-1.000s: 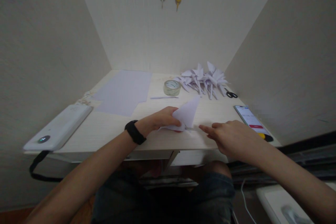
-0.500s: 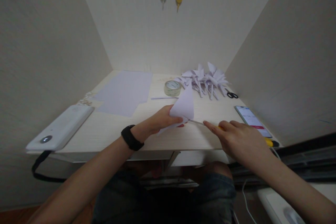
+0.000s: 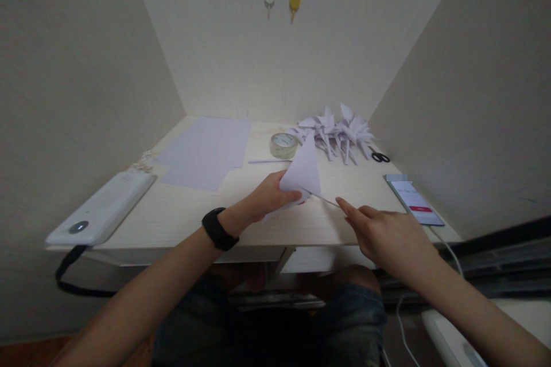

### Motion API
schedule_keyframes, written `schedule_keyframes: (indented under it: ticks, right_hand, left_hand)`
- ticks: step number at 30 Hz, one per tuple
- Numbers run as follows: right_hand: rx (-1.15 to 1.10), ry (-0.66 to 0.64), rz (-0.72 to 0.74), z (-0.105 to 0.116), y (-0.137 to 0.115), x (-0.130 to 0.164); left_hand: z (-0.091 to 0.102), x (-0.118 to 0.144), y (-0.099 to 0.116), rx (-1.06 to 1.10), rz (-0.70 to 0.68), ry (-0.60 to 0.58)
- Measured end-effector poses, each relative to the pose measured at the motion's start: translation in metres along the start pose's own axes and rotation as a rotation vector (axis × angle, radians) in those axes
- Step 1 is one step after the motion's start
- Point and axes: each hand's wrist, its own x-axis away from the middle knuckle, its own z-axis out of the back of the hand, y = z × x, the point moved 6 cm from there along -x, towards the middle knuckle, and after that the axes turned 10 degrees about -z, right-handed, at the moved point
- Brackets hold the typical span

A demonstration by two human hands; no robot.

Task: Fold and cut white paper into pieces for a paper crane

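Pale wooden desk (image 3: pixel 181 212) boxed in by bare walls. Left hand (image 3: pixel 269 198) pinched on folded white paper (image 3: pixel 303 172) (raised, point up) above desk's near edge. Right hand (image 3: pixel 385 232) closed around thin blade (image 3: pixel 321 199), tip touching paper's lower edge.

Home craft nook – small desk (image 3: pixel 181 212) in plain-walled corner, folded paper pile (image 3: pixel 338 129), tape roll (image 3: pixel 283 144), phone (image 3: pixel 414 200).
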Motion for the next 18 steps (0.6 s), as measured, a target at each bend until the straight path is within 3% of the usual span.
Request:
schedule_keyframes:
  ticks: [11, 18]
  right_hand:
    - [-0.051, 0.054, 0.009, -0.002, -0.001, -0.001]
    - [-0.322, 0.067, -0.076, -0.010, 0.022, 0.004]
  left_hand:
    - [0.006, 0.001, -0.005, 0.011, 0.015, 0.009]
    - [0.015, 0.007, -0.011, 0.075, 0.063, 0.093]
